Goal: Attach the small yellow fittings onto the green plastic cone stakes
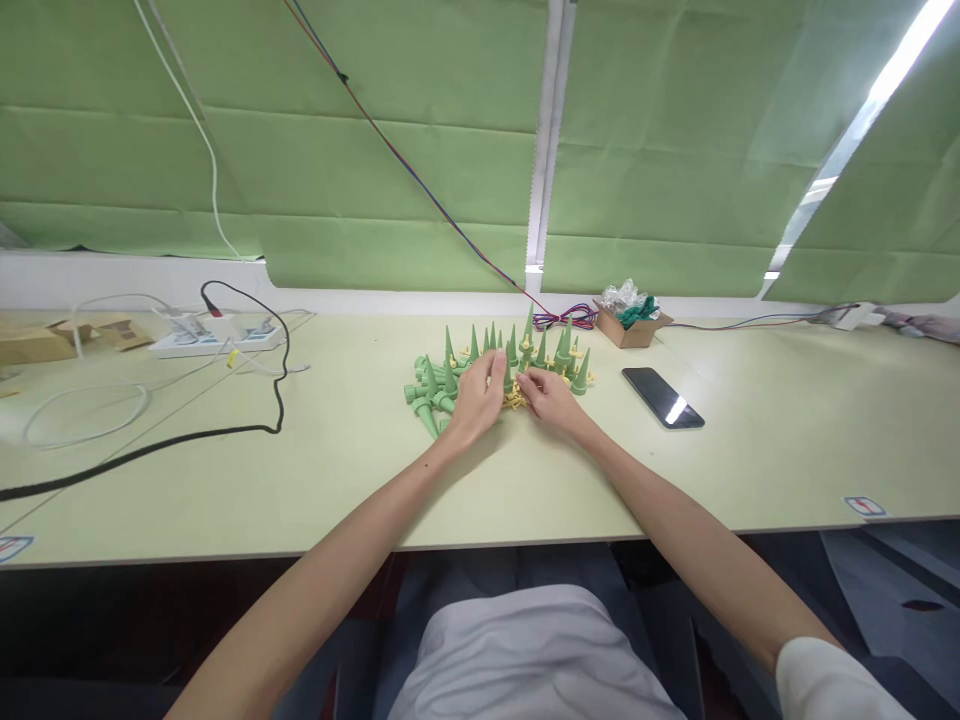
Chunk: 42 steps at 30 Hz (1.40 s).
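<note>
Several green cones [585, 372] stand upright on the pale table, some with small yellow pieces at their sides. More green parts [424, 412] lie in a heap to the left. My left hand [481, 392] is at the middle of the group, its fingers closed round a green cone [508, 377]. Close on its right, my right hand [550, 395] is pinched, and what is between its fingertips is too small to make out. Small yellow pieces [514, 399] lie between the two hands, partly hidden by them.
A black phone [663, 397] lies right of the cones. Behind it stands a small cardboard box [632, 330] with wrapping and green material. At the left are a white power strip [217, 342], a black cable [279, 400] and cardboard pieces [34, 345].
</note>
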Each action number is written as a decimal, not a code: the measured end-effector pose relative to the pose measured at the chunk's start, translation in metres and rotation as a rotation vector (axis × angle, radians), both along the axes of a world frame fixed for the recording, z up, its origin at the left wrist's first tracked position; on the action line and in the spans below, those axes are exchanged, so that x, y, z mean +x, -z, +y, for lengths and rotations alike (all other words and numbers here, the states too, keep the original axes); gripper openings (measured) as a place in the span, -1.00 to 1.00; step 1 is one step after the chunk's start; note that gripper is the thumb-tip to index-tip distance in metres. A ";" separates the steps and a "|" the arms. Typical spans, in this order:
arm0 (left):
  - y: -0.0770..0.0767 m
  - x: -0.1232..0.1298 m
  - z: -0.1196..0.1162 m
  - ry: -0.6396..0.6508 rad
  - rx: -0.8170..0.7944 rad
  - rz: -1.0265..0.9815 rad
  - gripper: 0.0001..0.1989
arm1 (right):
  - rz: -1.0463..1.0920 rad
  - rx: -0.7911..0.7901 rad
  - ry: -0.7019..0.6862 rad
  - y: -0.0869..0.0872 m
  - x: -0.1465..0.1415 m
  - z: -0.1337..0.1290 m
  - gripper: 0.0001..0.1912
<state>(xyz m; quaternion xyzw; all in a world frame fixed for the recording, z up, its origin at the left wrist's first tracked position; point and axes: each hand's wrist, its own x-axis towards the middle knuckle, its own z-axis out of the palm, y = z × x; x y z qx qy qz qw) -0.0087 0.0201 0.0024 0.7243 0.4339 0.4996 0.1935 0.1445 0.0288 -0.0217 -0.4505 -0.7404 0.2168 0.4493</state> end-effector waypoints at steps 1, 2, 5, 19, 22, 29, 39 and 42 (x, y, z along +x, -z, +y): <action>0.001 0.000 0.001 -0.014 0.009 -0.025 -0.58 | 0.014 0.019 0.018 0.001 0.000 0.001 -0.59; 0.001 -0.001 0.002 -0.019 0.015 -0.044 -0.61 | 0.031 0.036 0.035 0.001 0.001 0.001 -0.61; 0.001 -0.002 0.005 -0.069 0.010 -0.069 -0.68 | 0.094 0.063 0.067 0.003 0.002 0.003 -0.67; -0.002 0.000 0.004 0.051 -0.313 -0.038 -0.39 | 0.252 0.041 -0.036 -0.002 0.003 -0.001 -0.65; 0.001 -0.001 0.006 0.133 -0.368 -0.075 -0.40 | 0.241 0.031 -0.013 -0.004 0.003 -0.003 -0.62; 0.002 -0.001 0.005 0.232 -0.364 -0.052 -0.45 | 0.139 0.047 0.106 -0.002 0.006 0.000 -0.54; -0.003 -0.004 0.005 0.185 -0.094 0.154 -0.68 | 0.127 0.034 0.123 -0.001 0.009 0.005 -0.51; -0.002 -0.004 0.006 0.159 -0.065 0.196 -0.76 | 0.127 0.030 0.105 -0.001 0.009 0.004 -0.52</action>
